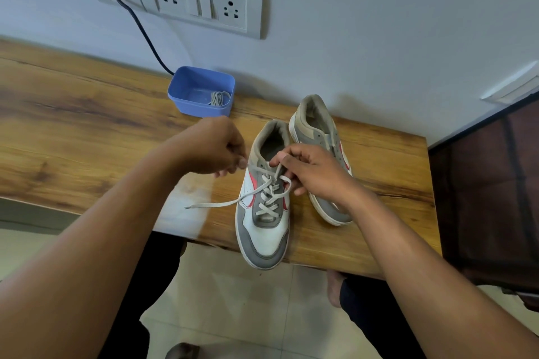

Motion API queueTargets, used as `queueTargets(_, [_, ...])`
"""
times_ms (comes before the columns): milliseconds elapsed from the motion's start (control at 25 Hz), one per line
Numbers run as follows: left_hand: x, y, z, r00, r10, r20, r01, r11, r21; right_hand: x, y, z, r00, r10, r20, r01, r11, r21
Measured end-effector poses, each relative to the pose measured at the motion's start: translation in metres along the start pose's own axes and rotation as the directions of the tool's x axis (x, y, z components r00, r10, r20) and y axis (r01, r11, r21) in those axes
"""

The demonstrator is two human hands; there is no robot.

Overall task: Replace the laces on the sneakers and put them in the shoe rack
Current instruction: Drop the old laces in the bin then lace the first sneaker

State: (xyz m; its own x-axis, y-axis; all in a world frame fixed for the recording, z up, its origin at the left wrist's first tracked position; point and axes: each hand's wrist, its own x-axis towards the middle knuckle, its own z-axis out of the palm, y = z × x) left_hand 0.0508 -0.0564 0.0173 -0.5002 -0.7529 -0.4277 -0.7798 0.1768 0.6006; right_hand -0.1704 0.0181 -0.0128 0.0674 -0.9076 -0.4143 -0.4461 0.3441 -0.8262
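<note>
- Near sneaker (pixel 264 227) sits on the table (pixel 87 125), toe over the front edge; lace (pixel 267 198) crossed through most eyelets.
- Left hand (pixel 214 146), just left of its collar, pinches a strand.
- Right hand (pixel 310 170), over its upper right eyelets, pinches another strand.
- Best move, likely: pull both evenly, keep the lace flat, steady the shoe.
- Second sneaker (pixel 318 137) just right, seemingly unlaced; spare lace (pixel 218 97) in the blue tub (pixel 189 102) behind-left.

Left hand (pixel 213 146) and right hand (pixel 309 169) on the lace (pixel 267 186) of the near sneaker (pixel 264 239), second sneaker (pixel 316 122) beside, blue tub (pixel 186 102) behind.
</note>
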Motion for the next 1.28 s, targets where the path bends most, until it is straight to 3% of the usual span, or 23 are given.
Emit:
queueTargets(80, [0.000, -0.005, -0.003, 0.999, -0.033, -0.013, 0.033, 0.998, 0.055, -0.001, 0.001, 0.001, 1.000, 0.009, -0.003, -0.009, 1.000, 0.030])
queueTargets(200, [-0.004, 0.004, 0.005, 0.996, 0.060, 0.069, -0.056, 0.997, -0.049, -0.001, 0.001, 0.001, 1.000, 0.001, -0.021, 0.000, 0.999, 0.040])
queueTargets(400, [-0.005, -0.013, -0.013, 0.998, -0.054, -0.015, 0.056, 0.988, 0.142, -0.001, 0.003, 0.000, 0.999, 0.000, -0.041, 0.002, 1.000, 0.029])
queueTargets(560, [-0.006, -0.001, -0.003, 0.996, 0.065, 0.053, -0.066, 0.998, 0.020, 0.002, 0.005, 0.003, 0.998, -0.012, -0.062, 0.013, 1.000, 0.012])
queueTargets(720, [-0.004, -0.022, -0.018, 0.987, -0.066, -0.145, 0.098, 0.968, 0.230, 0.002, 0.007, 0.004, 0.998, -0.018, -0.066, 0.020, 0.999, 0.027])
queueTargets(760, [-0.004, -0.025, -0.018, 0.988, -0.067, -0.136, 0.096, 0.972, 0.216, 0.001, 0.008, 0.004, 0.998, -0.019, -0.063, 0.021, 0.999, 0.033])
queueTargets(880, [-0.007, -0.005, -0.004, 0.996, 0.008, 0.094, -0.006, 1.000, -0.027, 0.001, 0.009, 0.003, 0.998, -0.015, -0.059, 0.017, 0.999, 0.033])
queueTargets(960, [-0.004, 0.002, 0.003, 0.988, 0.029, 0.152, -0.026, 0.999, -0.021, 0.002, 0.008, 0.002, 0.998, -0.012, -0.058, 0.014, 0.999, 0.031])
queueTargets(1120, [-0.006, -0.020, -0.015, 0.987, -0.112, -0.116, 0.130, 0.978, 0.162, 0.002, 0.009, 0.000, 0.999, -0.003, -0.039, 0.004, 0.999, 0.042])
queueTargets(1200, [-0.010, -0.025, -0.020, 0.967, -0.139, -0.211, 0.167, 0.979, 0.118, 0.001, 0.008, -0.001, 0.999, -0.007, -0.043, 0.008, 1.000, 0.020])
queueTargets(1280, [-0.014, -0.021, -0.020, 0.981, -0.075, -0.179, 0.078, 0.997, 0.013, 0.000, 0.008, -0.002, 0.999, -0.014, -0.046, 0.014, 1.000, -0.003])
